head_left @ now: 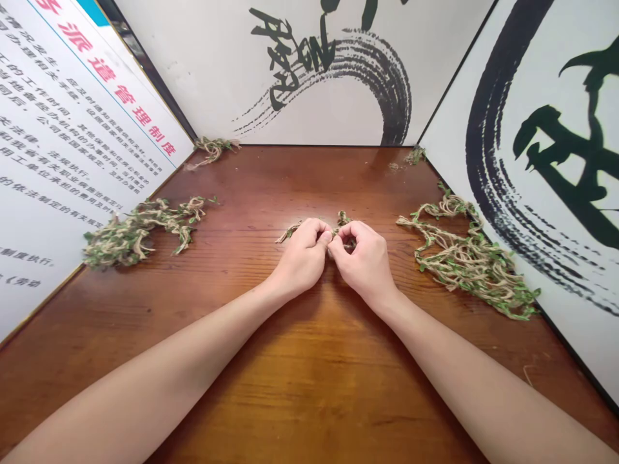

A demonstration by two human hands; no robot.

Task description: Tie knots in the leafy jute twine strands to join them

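While in hands [304, 258], twine [342, 219]; heaps [471, 261] alongside

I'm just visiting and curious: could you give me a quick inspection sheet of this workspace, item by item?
Surface: brown wooden table, grain visible.
Job's things: leafy twine piece, pinched between both hands.
Clutter: left pile and right pile of the same twine; far-left scrap and far-right scrap by the corners.
Grip: left hand and right hand both closed on the piece, fingertips meeting.
Cables: nothing seen.
Surroundings: printed text board at left; back calligraphy board; right calligraphy board.
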